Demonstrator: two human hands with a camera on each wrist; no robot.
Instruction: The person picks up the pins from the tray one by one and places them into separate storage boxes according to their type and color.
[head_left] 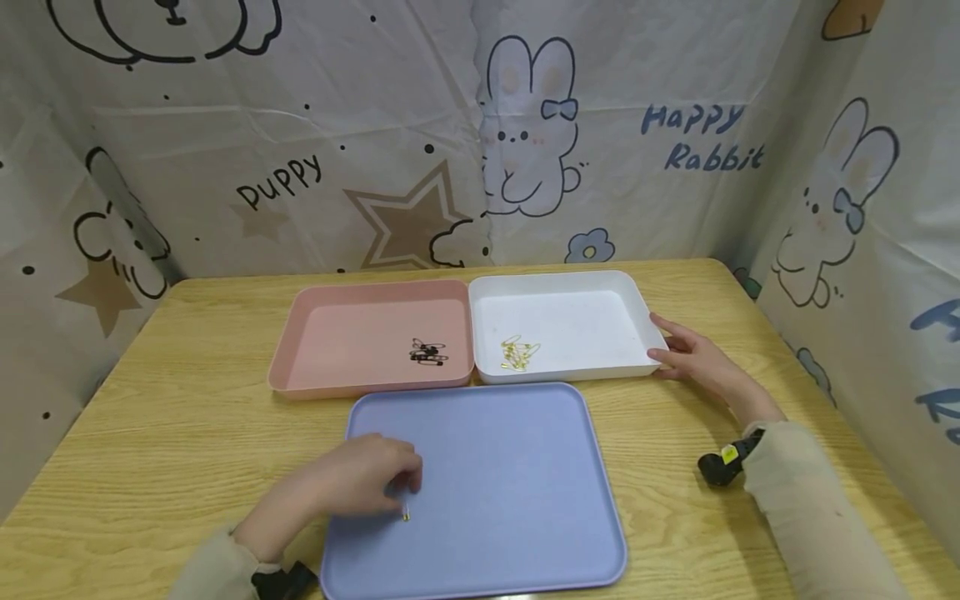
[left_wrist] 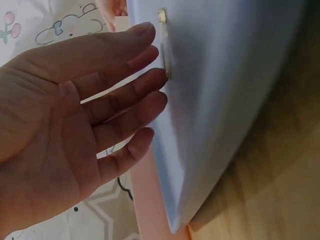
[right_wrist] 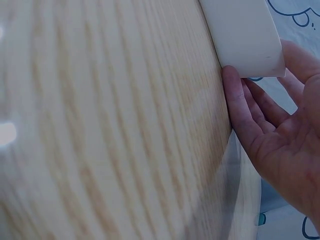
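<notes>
A gold safety pin (head_left: 406,512) lies on the blue tray (head_left: 517,492). My left hand (head_left: 363,477) is over the tray's left part, its fingertips right by the pin. The left wrist view shows this hand (left_wrist: 95,105) with spread, slightly bent fingers, and the pin (left_wrist: 164,45) beyond the fingertips; whether they touch it I cannot tell. With thumb and fingers, my right hand (head_left: 697,362) holds the front right corner of the white tray (head_left: 592,321), which contains several gold safety pins (head_left: 517,354). In the right wrist view the thumb (right_wrist: 231,82) lies at the white corner.
Left of the white tray, against it, stands a pink tray (head_left: 345,342) with several black safety pins (head_left: 428,352). The blue tray lies in front of both on a wooden table (head_left: 202,400). A printed cloth (head_left: 420,125) hangs behind and at the sides.
</notes>
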